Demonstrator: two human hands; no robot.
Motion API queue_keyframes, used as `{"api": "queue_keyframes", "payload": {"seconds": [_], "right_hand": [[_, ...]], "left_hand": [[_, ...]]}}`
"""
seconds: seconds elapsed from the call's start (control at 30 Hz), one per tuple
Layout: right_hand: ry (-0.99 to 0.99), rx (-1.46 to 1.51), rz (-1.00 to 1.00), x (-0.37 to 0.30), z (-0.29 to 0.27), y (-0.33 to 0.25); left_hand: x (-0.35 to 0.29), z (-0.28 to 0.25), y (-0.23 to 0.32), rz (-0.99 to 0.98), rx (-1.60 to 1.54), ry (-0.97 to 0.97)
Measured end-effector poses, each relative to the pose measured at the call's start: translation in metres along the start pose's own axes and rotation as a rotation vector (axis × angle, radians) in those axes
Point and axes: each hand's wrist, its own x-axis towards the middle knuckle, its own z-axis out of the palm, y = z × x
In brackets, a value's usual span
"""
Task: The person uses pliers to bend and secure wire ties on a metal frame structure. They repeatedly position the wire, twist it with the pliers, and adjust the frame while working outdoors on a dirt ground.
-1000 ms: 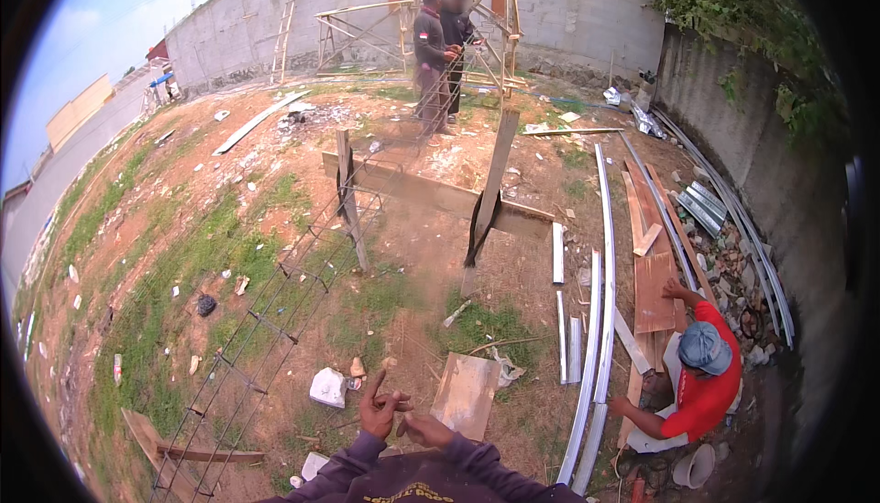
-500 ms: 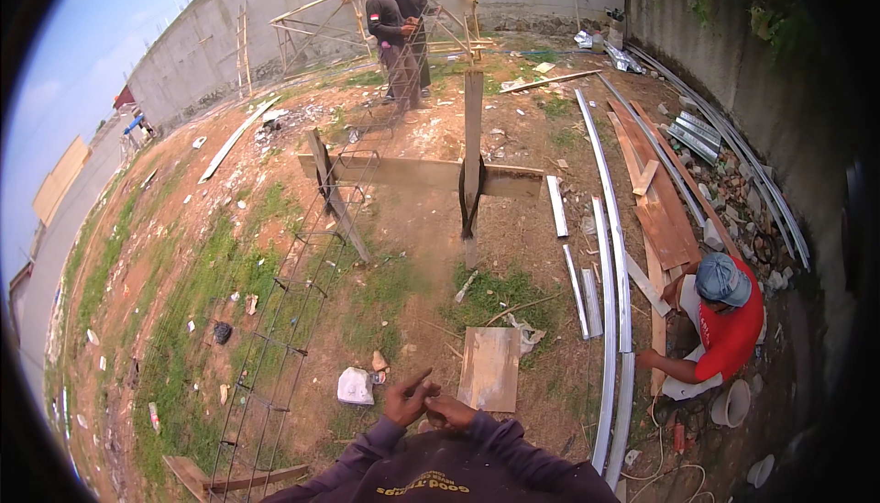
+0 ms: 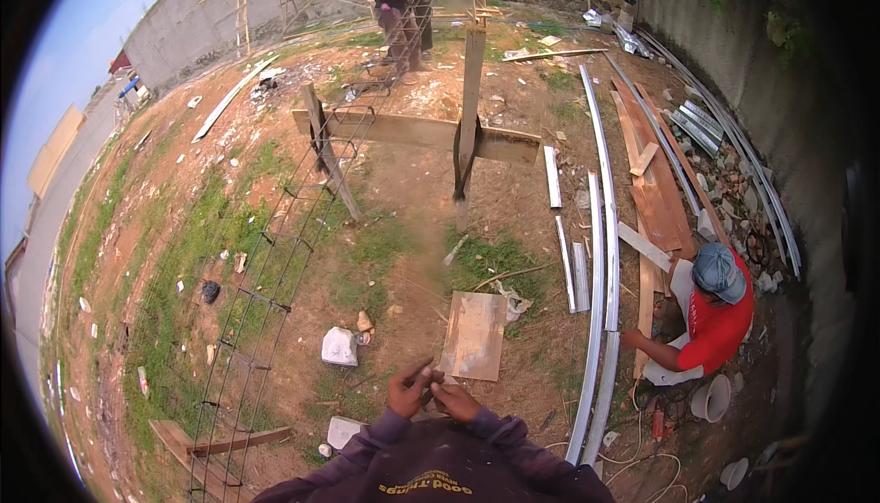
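My left hand and my right hand meet in front of my dark sweatshirt at the lower middle. The fingers of both are bent and pinched together, the tips touching or nearly so. Whether anything small lies between them is too fine to make out. Just beyond the hands, a worn wooden board lies flat on the ground. A white block sits to its left, and a second pale block lies beside my left forearm.
A long steel rebar cage runs along the left. Ahead stands a wooden post with a crossboard. Long metal channels lie on the right, near a crouching person in red. Two people stand far back.
The view has tilted down, so the ground things sit higher and the second pale block shows. My left hand's fingers, stretched out before, have drawn in against the right hand's. The crouching person has shifted slightly.
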Motion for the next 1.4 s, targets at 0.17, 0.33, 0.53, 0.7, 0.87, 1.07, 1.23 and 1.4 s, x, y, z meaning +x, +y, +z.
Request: {"api": "queue_keyframes", "payload": {"seconds": [0.17, 0.33, 0.53, 0.7, 0.87, 1.07, 1.23, 1.4], "right_hand": [[0.016, 0.056, -0.078, -0.007, 0.012, -0.012], [-0.104, -0.010, -0.023, 0.001, 0.018, -0.011], [-0.360, 0.229, 0.155, 0.008, 0.019, -0.008], [-0.410, 0.322, 0.294, 0.009, 0.021, -0.015], [0.019, -0.519, -0.083, 0.016, 0.024, -0.012], [0.152, -0.655, -0.085, 0.021, 0.029, -0.004], [0.096, -0.033, -0.144, 0.021, 0.035, -0.006], [-0.039, 0.025, -0.086, 0.016, 0.032, -0.008]], "left_hand": [[-0.004, -0.008, 0.002, -0.068, -0.273, 0.056], [-0.021, -0.014, 0.000, -0.096, -0.316, 0.016], [-0.027, -0.032, -0.009, -0.066, -0.228, -0.053], [-0.026, -0.043, -0.005, 0.046, -0.096, -0.085], [-0.031, -0.040, 0.001, 0.175, 0.342, 0.129], [-0.028, -0.039, -0.013, 0.073, -0.010, 0.245], [-0.030, -0.045, -0.019, -0.005, -0.320, 0.307], [-0.034, -0.045, -0.017, 0.171, -0.287, 0.365]]}}
